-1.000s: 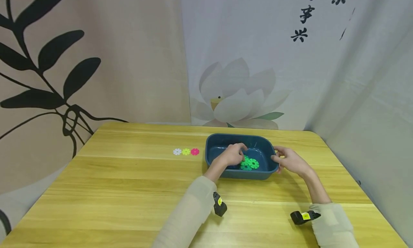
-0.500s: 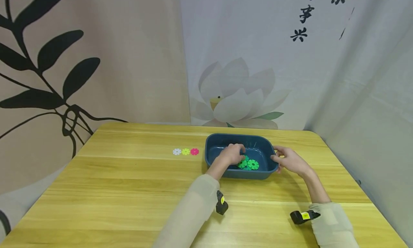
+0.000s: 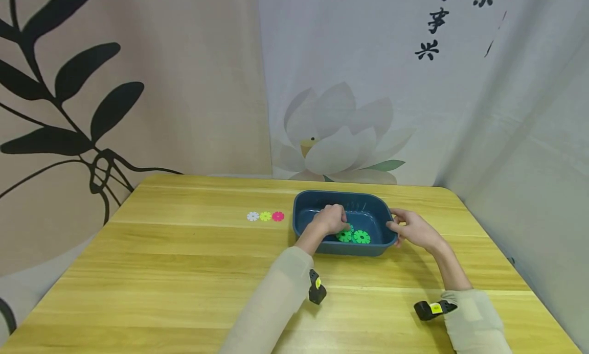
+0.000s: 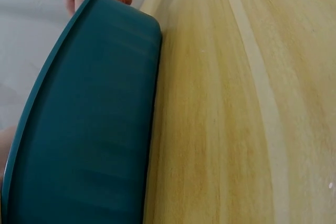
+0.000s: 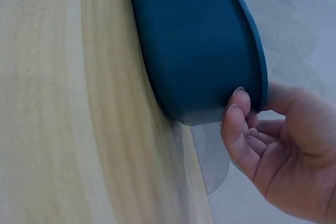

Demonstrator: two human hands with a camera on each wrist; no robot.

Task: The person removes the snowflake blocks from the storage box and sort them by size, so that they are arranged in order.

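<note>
A dark blue plastic basin (image 3: 322, 247) stands on the table, with several green flower-shaped plastic pieces (image 3: 362, 237) lying inside it. My left hand (image 3: 329, 220) reaches over the near wall into the basin, its fingers bent and the thumb at the green pieces. The fingertips are partly hidden, so I cannot tell whether a piece is pinched. At the basin's right end, my right hand (image 3: 415, 230) grips the rim between thumb and fingers. In the right wrist view, those curled fingers (image 5: 239, 129) press the outside of the basin wall (image 5: 194, 40).
Left of the basin, a white flower piece (image 3: 252, 216), a yellow one (image 3: 265, 216) and a pink one (image 3: 278, 216) lie in a row on the wooden table (image 3: 184, 272). A printed curtain (image 3: 221, 88) hangs behind the table.
My left hand has shifted slightly inside the basin, its fingers bending down further. Some green pieces have slid a little to the left and spread apart. My right hand stays on the rim.
</note>
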